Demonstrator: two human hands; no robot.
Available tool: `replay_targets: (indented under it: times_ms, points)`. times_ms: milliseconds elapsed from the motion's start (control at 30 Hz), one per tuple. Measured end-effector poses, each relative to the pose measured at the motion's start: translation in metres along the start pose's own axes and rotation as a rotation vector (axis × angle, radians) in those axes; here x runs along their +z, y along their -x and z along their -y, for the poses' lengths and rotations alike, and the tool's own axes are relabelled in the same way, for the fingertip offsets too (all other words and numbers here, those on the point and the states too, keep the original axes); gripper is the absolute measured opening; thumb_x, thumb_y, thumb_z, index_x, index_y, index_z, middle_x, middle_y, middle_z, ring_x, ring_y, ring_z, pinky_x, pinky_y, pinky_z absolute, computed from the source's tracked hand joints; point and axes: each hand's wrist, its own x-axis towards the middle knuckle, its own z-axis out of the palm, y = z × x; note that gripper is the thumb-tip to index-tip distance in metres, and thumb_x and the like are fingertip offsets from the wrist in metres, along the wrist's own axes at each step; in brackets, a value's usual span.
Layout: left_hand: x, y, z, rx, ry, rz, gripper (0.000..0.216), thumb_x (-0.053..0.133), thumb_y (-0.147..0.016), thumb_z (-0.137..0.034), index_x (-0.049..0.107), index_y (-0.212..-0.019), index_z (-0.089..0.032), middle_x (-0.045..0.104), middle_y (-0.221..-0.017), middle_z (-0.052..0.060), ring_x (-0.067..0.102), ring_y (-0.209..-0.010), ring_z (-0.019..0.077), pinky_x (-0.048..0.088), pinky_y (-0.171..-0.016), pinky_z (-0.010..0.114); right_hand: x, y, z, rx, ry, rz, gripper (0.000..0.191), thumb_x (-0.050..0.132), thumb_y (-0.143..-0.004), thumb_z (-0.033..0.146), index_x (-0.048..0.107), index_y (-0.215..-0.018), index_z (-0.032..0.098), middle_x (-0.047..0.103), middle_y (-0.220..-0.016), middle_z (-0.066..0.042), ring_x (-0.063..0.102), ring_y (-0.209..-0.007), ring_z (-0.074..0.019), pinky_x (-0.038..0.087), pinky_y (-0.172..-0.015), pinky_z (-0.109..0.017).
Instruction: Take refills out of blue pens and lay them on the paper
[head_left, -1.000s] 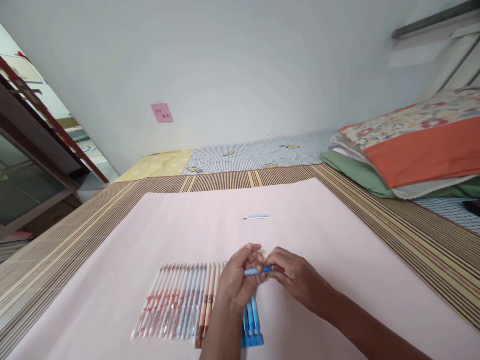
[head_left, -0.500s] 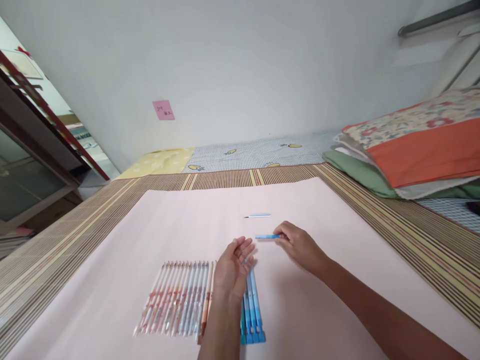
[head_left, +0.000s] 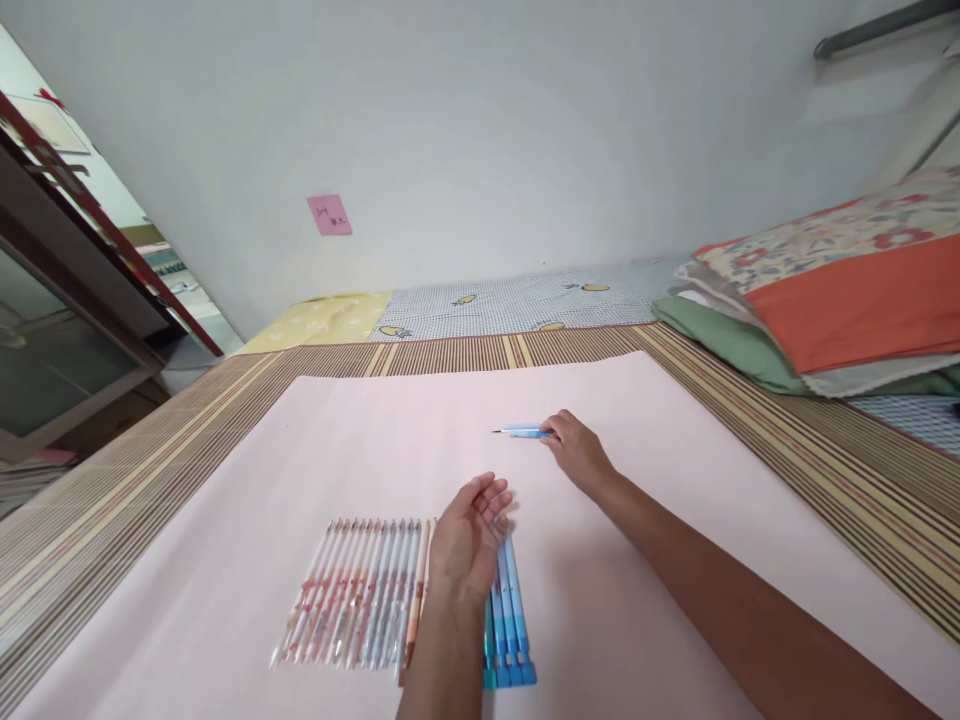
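Observation:
My right hand [head_left: 576, 448] pinches the right end of a slim blue pen piece [head_left: 527, 434]; whether it is a cap or a whole pen, I cannot tell. Directly beside it lies a thin white and light-blue pen [head_left: 510, 428] with a dark tip pointing left. They overlap in view, so touching is unclear. Palm up, my left hand [head_left: 469, 535] is open with loosely bent fingers over the row of pens, holding nothing visible. To its left are several clear, patterned pens [head_left: 352, 590]; to its right, several blue pens [head_left: 514, 610]. My left forearm hides the row's middle.
A pale pink sheet [head_left: 360, 430] covers much of the striped mat [head_left: 720, 420]. Folded bedding [head_left: 862, 300] is piled at the right. Behind the mat stands a white wall with a pink note [head_left: 328, 215]. A glass-paned door [head_left: 67, 330] is at the left.
My right hand has moved away from me and slightly left, bringing the blue piece up beside the dark-tipped pen. My left hand stays nearly still. The view has shifted slightly.

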Motion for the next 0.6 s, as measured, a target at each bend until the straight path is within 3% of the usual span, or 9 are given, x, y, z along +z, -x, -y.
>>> replay_targets:
  times_ms: [600]
  points:
    - [-0.0011, -0.0006, 0.0021, -0.026, 0.000, 0.023, 0.017, 0.053, -0.097, -0.014, 0.068, -0.090, -0.008, 0.072, -0.077, 0.009, 0.069, -0.062, 0.0127, 0.050, -0.050, 0.019, 0.0048, -0.0050, -0.0020, -0.018, 0.010, -0.009, 0.010, 0.062, -0.088, 0.012, 0.063, -0.087, 0.022, 0.062, -0.095, -0.003, 0.063, -0.084, -0.0184, 0.047, -0.077, -0.030]
